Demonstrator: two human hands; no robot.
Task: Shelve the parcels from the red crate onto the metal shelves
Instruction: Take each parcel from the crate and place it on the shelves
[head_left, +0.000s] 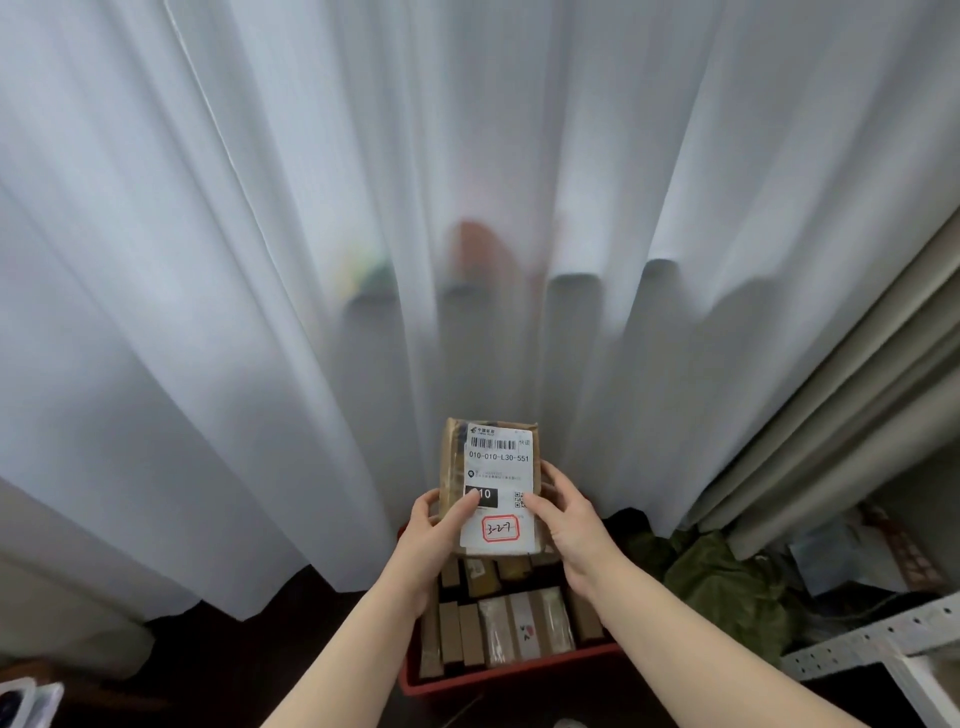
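Both hands grip one labelled parcel (488, 486) above the red crate (498, 678): the left hand (434, 540) and right hand (569, 519) curl around its lower edges. More parcels (498, 623) fill the crate, near the metal shelf (872, 639).

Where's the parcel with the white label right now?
In the head view, lower centre: the parcel is held between the left hand and right hand, just above the red crate, in front of the white curtain.

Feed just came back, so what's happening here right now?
A person holds one labelled parcel upright above the red crate, left grip and right grip on its two sides. More parcels lie in the crate. The metal shelf is off to the right; this parcel is not yet on it.
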